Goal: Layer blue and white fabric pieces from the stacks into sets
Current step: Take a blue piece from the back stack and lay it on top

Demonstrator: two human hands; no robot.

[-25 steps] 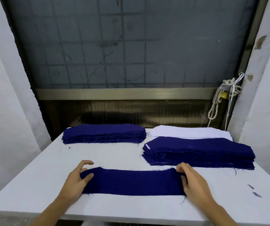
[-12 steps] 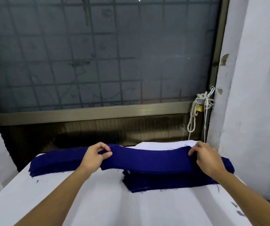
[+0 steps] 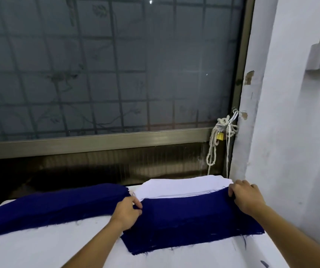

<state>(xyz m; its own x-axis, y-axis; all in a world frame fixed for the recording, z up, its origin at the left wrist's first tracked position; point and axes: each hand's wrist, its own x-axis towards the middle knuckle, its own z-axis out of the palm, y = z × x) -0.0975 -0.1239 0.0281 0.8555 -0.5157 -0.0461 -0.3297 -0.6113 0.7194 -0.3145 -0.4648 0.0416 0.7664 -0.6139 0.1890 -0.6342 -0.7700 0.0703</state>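
Behind the surface: a gridded window filled most of the view; white wall to the right.
Surface: white, carried three fabric stacks along its far side.
Left blue stack: lay at far left, loose threads along the near edge, not touched by either hand.
Right blue stack: lay at right, directly in front of the white stack.
White stack: at the far right, against the window sill.
Blue piece: stretched across the top of the right blue stack, its far edge meeting the white stack, held at both ends.
Left hand: fingers curled, pinching the left end of the blue piece.
Right hand: fingers curled over the right end of the blue piece, gripping it.
Rope: white, hung knotted at the window's right corner.
Padlock: yellow, hung in the rope knot.
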